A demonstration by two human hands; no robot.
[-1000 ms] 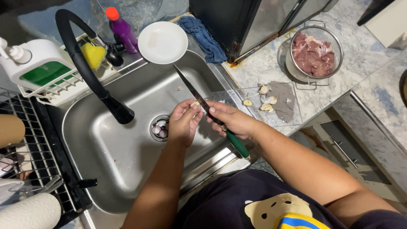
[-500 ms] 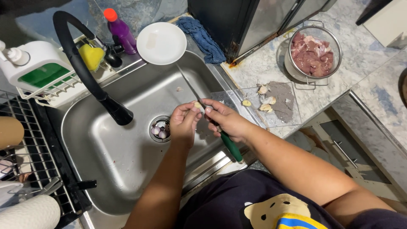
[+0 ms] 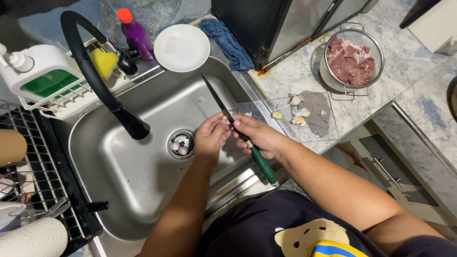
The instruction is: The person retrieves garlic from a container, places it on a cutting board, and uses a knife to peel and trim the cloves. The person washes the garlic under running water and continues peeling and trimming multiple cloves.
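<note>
My right hand [image 3: 261,138] grips a knife [image 3: 228,114] with a green handle and a long dark blade that points up and away over the steel sink [image 3: 133,176]. My left hand [image 3: 210,137] pinches a small pale garlic clove [image 3: 224,117] against the blade near its base. Both hands hover above the sink's right half. On the counter to the right lies a clear cutting board [image 3: 304,119] with several garlic cloves [image 3: 299,112] and a grey patch on it.
A black faucet [image 3: 102,90] arches over the sink; the drain strainer [image 3: 181,144] holds scraps. A white plate [image 3: 181,47], purple bottle [image 3: 135,33], yellow sponge [image 3: 103,62] and blue cloth [image 3: 228,43] sit behind. A metal strainer of raw meat [image 3: 352,59] stands right; a dish rack [image 3: 28,190] left.
The hands and the knife stay in nearly the same place over the sink; the blade has shifted slightly against the clove between my fingers.
</note>
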